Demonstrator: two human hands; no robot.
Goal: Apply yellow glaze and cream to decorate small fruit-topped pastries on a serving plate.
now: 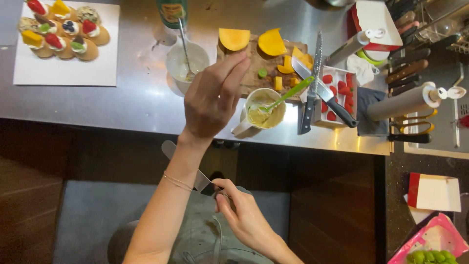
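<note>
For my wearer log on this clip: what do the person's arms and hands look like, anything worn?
Both forearms are bare, with no sleeves and no gloves. The left hand has a thin chain bracelet at the wrist. The right hand shows no bracelet or watch. I cannot make out any rings.

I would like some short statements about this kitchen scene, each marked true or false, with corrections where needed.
1. The right hand holds a palette knife. True.
2. The left hand grips the green spatula. False: it is raised above the counter; the spatula stands in the cup.
3. Mango pieces lie on the wooden board. True.
4. The white tray is bare. False: it carries small topped pastries.
</note>
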